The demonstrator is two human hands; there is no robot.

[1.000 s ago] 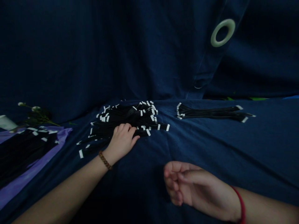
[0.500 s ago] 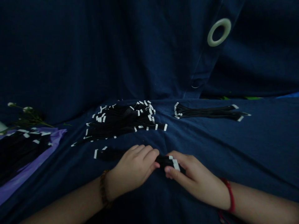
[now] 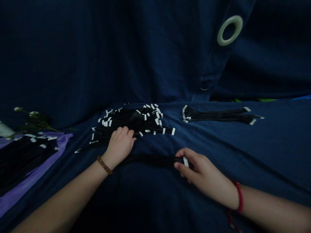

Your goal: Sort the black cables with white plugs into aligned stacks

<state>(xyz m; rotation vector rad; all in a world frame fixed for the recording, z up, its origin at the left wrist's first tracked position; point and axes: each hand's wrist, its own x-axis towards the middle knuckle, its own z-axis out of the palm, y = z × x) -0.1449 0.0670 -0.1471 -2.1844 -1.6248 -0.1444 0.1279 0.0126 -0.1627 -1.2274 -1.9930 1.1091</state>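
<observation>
My right hand [image 3: 201, 174] pinches the white-tipped right end of a bundle of black strands [image 3: 153, 159], which stretches left across the dark blue cloth. My left hand [image 3: 120, 144], its fingers curled, is at the front edge of a pile of black strands with white ends [image 3: 131, 121]. What the left fingers hold, if anything, is hidden beneath them. The left end of the bundle is out of sight behind my left hand and wrist.
Another black bundle [image 3: 218, 116] lies at the back right. At the left, more black strands [image 3: 24, 155] rest on purple wrapping [image 3: 64, 140], beside white flowers [image 3: 34, 114]. A blue curtain with a pale ring [image 3: 230, 30] hangs behind.
My left hand has left the bundle near my right hand and moved left and away from me to the pile. My right hand still holds the bundle's end, slightly farther from me.
</observation>
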